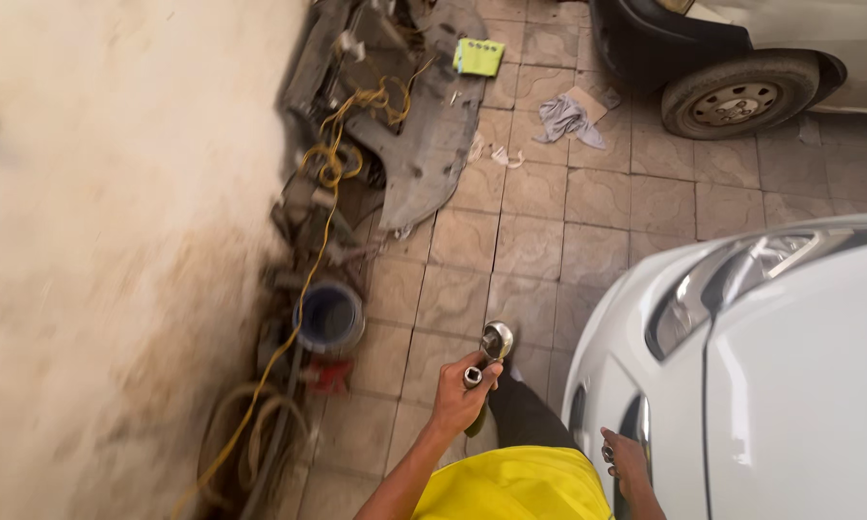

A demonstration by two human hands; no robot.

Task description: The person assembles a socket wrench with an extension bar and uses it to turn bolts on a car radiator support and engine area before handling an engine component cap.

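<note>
one ratchet wrench, two hands, beside a white car
the left hand [464, 395] clenched one ratchet wrench [489, 361] above the tiled floor [539, 241]; the right hand [626, 457] rested against the white car [799, 385], its grip unclear.

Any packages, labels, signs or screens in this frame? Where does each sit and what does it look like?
Small packet: flat, roughly square, lime green with dark markings, on the grey car panel at top centre.
Cardboard piece: flat, tan, on the tiled floor beside a grey rag, near the wheel.
No signs or screens visible.
</note>
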